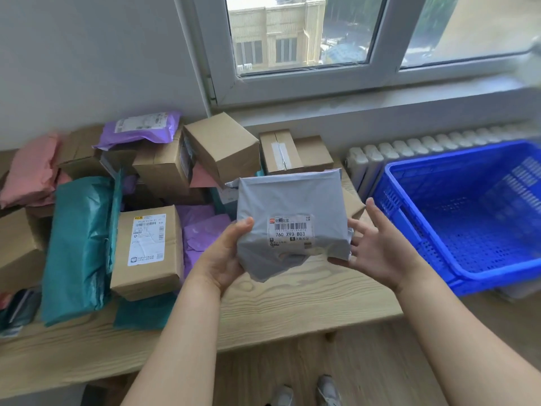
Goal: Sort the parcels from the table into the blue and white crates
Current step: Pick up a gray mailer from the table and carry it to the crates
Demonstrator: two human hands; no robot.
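The table (292, 306) is pale wood with a strong grain, pushed up against a plain grey wall (87, 54) on the left. To the right, a white-framed window (292, 33) looks out on a beige building. Below the sill (380, 98) a white radiator (366, 162) runs along the wall. The floor (374, 364) is light wood as well, and I can see the toes of the person's grey shoes (328, 388) beside the table edge.

The left and back of the tabletop are heaped with parcels. There are brown cardboard boxes, one of them a labelled box (146, 250) lying near the front. There is also a long teal bag (76, 244), a pink bag (29, 171) and a purple bag (137, 130) on top of the pile.

The grey parcel (292, 200) is up in the air over the bare right end of the table, label facing the person. The left hand (222, 256) grips its lower left corner, thumb on the front and fingers behind. The right hand (377, 244) is spread, its fingers straight against the parcel's right edge.

The blue crate (424, 238) sits to the right of the table, by the radiator, with nothing visible inside it.
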